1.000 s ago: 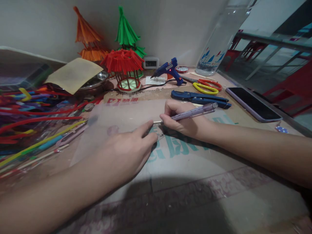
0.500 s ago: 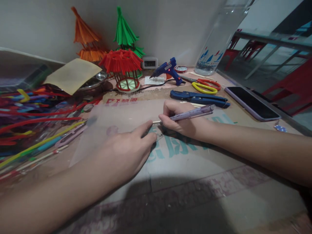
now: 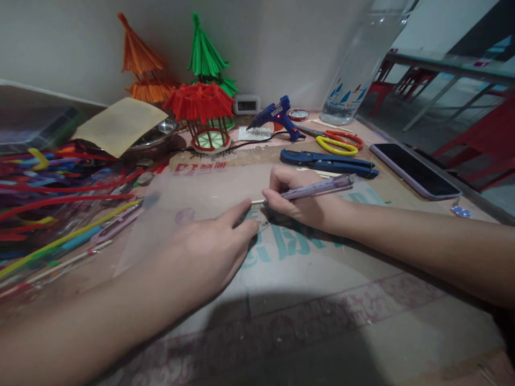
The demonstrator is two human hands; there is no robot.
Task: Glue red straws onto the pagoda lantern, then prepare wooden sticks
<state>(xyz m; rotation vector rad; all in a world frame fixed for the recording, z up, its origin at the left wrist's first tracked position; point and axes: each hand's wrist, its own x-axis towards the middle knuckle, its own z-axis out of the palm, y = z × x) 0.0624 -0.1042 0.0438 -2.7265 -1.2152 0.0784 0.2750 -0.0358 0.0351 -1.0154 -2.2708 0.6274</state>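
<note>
My right hand [image 3: 295, 195] is closed around a purple pen [image 3: 317, 187], whose tip is hidden behind the fingers. A thin pale wooden stick [image 3: 258, 201] lies between both hands. The index fingertip of my left hand [image 3: 213, 246] presses on one end of it, with the thumb close by. Beneath them is a small clear ruler [image 3: 263, 226], mostly covered by the fingers. Both hands rest over a translucent sheet [image 3: 161, 214] on brown cardboard [image 3: 306, 321] printed with teal characters.
Pipe cleaners [image 3: 60, 187] crowd the left side. Behind stand red [image 3: 201, 102], green [image 3: 207, 51] and orange [image 3: 140, 53] pavilion models and a blue glue gun [image 3: 277, 115]. Scissors [image 3: 338, 145], a blue cutter [image 3: 328, 162], a phone [image 3: 414, 169] and a bottle [image 3: 346, 80] are at right.
Hardly anything differs. Both hands keep their places on the stick and the pen, and the view has shifted very slightly.
</note>
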